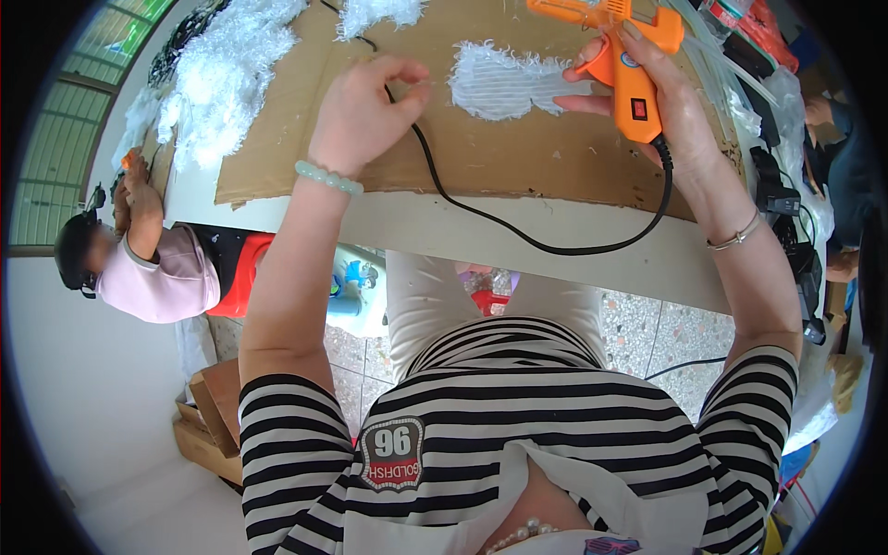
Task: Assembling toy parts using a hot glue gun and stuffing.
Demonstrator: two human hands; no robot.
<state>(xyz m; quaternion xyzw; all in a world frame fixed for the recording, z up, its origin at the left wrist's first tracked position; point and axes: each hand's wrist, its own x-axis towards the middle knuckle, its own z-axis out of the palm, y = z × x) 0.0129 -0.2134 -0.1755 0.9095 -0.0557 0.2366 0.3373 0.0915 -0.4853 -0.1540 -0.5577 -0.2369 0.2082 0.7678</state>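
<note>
My right hand grips an orange glue gun with a red switch on its handle, its nozzle end toward the far side. A black cord runs from the handle, droops over the table's near edge and passes behind my left hand. The left fingertips are pinched together above the cardboard; whatever they hold, if anything, is too small to make out. Between my hands lies a white ribbed fabric piece with fringed edges, close to the right fingertips.
Brown cardboard covers the white table. White fluffy material is heaped at the far left, with another tuft at the back. Black adapters and clear plastic crowd the right edge. A person works at the left.
</note>
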